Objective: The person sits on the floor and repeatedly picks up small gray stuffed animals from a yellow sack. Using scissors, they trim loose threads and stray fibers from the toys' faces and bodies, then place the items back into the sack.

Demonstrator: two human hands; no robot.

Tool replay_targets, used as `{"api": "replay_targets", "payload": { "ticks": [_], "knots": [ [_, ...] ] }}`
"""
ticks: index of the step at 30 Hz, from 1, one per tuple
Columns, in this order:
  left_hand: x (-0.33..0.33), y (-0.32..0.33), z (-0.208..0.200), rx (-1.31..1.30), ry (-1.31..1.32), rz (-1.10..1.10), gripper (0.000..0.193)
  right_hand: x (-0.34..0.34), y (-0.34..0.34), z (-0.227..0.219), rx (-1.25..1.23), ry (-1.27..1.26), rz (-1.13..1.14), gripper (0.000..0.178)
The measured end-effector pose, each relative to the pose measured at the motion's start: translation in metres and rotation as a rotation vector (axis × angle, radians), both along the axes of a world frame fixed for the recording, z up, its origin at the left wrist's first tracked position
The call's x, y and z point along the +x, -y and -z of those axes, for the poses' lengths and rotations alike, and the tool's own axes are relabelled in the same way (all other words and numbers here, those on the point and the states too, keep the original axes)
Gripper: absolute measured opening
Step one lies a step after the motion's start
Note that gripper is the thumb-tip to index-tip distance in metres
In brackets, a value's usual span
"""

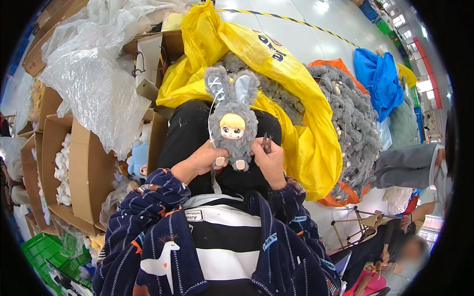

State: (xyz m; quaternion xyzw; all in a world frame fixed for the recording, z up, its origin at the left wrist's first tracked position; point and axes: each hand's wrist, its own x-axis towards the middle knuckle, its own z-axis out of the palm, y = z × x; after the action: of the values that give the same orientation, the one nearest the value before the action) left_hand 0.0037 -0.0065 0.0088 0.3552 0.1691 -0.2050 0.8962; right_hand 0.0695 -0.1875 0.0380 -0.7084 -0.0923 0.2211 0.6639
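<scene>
A grey plush rabbit (233,130) lies upright on my lap, its yellow-haired doll face toward me. White lace (216,89) criss-crosses its left-hand ear, and a loose strand hangs from it down toward my left hand. My left hand (205,159) is closed around the rabbit's lower left side by its foot. On the opposite side, my right hand (269,160) is closed on small dark thread snips (266,142), whose two tips point up. Its thumb side touches the rabbit's fur.
A yellow woven sack (316,143) of grey plush pieces lies open ahead, beside a larger grey plush heap (348,118). Cardboard boxes (91,167) with plush toys and clear plastic sheeting (94,74) stand left. At lower right, people sit near a folding frame (353,229).
</scene>
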Motion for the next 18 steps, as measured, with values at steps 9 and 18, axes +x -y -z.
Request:
{"api": "replay_targets", "payload": {
  "ticks": [9, 18],
  "knots": [
    [0.005, 0.001, -0.004, -0.050, 0.025, -0.190, 0.028, -0.002, -0.007, -0.017, 0.097, -0.237, 0.165, 0.027],
    [0.001, -0.003, 0.004, -0.012, 0.095, 0.131, 0.023, -0.011, -0.020, -0.009, 0.331, -0.491, 0.152, 0.007]
  ]
}}
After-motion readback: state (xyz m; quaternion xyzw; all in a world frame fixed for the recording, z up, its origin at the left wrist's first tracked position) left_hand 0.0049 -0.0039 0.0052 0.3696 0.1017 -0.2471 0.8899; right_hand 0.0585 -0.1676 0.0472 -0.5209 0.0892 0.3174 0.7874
